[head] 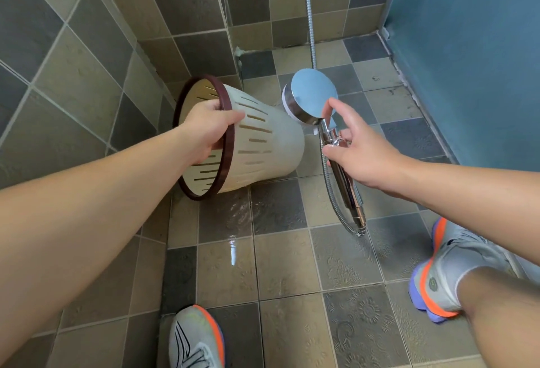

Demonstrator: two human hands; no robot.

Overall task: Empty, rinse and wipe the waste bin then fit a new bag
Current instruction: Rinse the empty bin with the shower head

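Note:
A cream waste bin [263, 145] with slotted sides and a dark brown rim lies tipped on its side above the tiled floor, its mouth facing me. My left hand [209, 129] grips the rim at the top, fingers curled inside. A chrome shower head [314, 94] on a chrome handle [343, 180] points at the base of the bin. My right hand [355, 148] holds the handle near its neck, with the index finger stretched up to the head's edge. The bin looks empty inside.
Wet floor tiles [239, 221] lie below the bin. A metal hose [310, 17] runs up the tiled corner wall. A blue wall [473, 46] stands at the right. My two shoes [195, 338] [438, 277] are on the floor near me.

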